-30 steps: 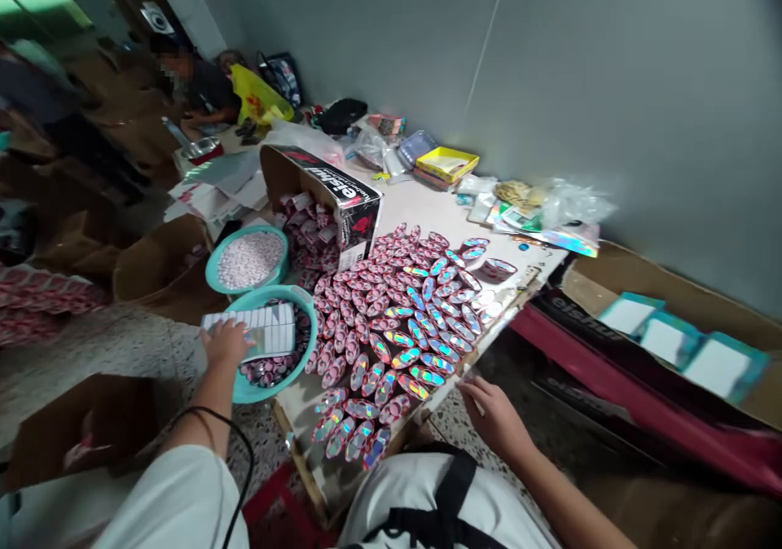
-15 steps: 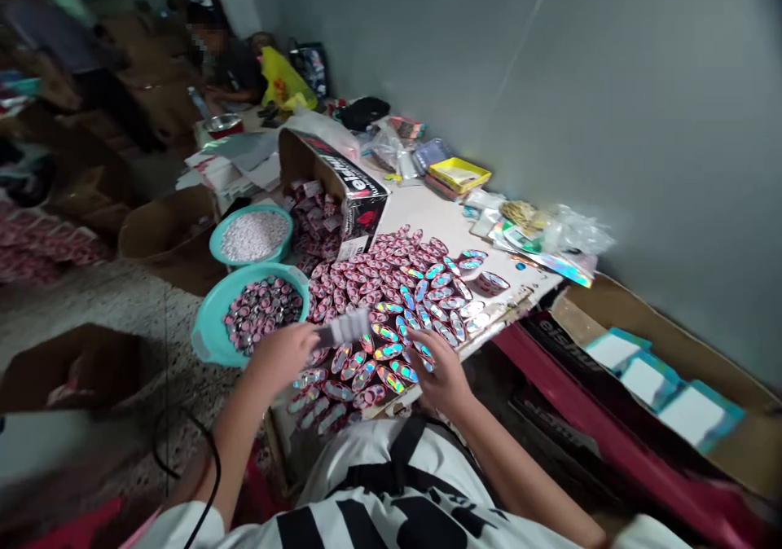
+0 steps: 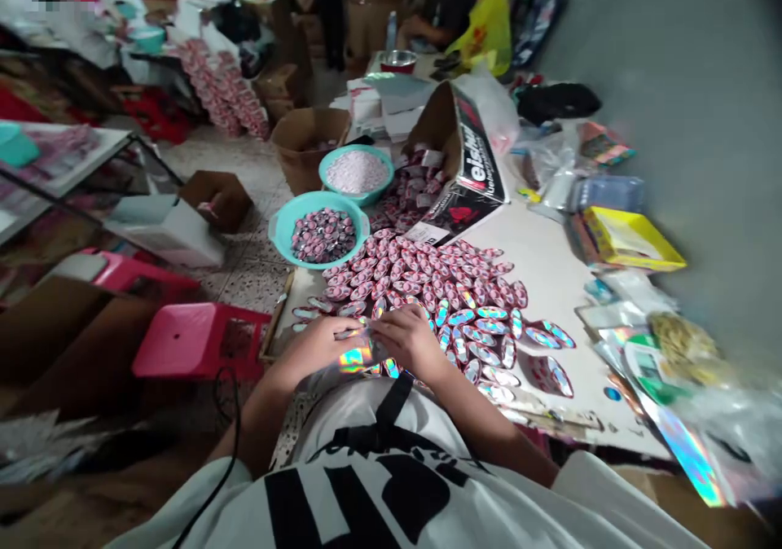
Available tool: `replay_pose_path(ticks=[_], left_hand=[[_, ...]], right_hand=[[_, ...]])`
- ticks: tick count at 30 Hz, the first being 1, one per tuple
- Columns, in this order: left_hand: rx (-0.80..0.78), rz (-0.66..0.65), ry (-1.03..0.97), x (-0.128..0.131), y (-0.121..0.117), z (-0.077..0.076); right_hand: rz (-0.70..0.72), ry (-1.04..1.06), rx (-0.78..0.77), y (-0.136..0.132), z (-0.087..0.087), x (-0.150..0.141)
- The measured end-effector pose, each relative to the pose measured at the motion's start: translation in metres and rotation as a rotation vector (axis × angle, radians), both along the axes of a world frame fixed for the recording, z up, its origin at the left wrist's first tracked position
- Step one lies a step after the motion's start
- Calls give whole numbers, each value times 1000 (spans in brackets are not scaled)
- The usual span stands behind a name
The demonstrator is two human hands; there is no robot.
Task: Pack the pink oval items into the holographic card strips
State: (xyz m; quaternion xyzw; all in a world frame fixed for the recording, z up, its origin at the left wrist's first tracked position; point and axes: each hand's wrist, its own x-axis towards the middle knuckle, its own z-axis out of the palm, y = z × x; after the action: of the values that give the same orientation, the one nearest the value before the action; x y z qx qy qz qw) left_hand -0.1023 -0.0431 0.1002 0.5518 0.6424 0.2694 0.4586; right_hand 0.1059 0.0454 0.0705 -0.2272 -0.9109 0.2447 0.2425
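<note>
My left hand (image 3: 321, 347) and my right hand (image 3: 410, 339) are together over the near edge of the table. Between them they grip a small shiny holographic piece (image 3: 355, 359) that flashes yellow and blue. Its exact kind is unclear, and fingers cover part of it. Just beyond my hands stand many small pink, oval-topped packages (image 3: 421, 276), packed close together. The nearer ones have holographic tops (image 3: 480, 333).
A turquoise basin (image 3: 278, 227) holds pink and silvery round pieces. Another turquoise basin (image 3: 386, 195) holds small white pieces. A tipped carton (image 3: 482, 162) contains more packages. At the right lie a yellow tray (image 3: 639, 239) and plastic bags (image 3: 721, 402). A pink stool (image 3: 174, 341) stands left.
The view has swung left. My hands, apart before, have come together. The greyish strip in my left hand is no longer distinguishable; a holographic piece now shows between my hands.
</note>
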Motion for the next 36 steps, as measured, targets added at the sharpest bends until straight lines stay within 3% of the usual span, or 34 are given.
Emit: replay_pose_path(ticks=[6,12,18,26,31,36], left_hand=[[-2,172,-66,5,-21,-11],[-6,129,-16,-7,-26,-16],[71,57,19,-15,-3,-15],[94,-67,57,-26,29,-36],[170,-205,105,-27,46,-39],[229,-372,225,-26,57,-42]], right_hand=[[178,28,40,4,-7,-7],[170,4,-21,0,-9,-20],[30,82,-21,2,-14,-25],[-129,3,-4,-7,-18,-16],[-282,-88,-24,-15,-17,-16],[-345,-177,-42,-22,-21,-16]])
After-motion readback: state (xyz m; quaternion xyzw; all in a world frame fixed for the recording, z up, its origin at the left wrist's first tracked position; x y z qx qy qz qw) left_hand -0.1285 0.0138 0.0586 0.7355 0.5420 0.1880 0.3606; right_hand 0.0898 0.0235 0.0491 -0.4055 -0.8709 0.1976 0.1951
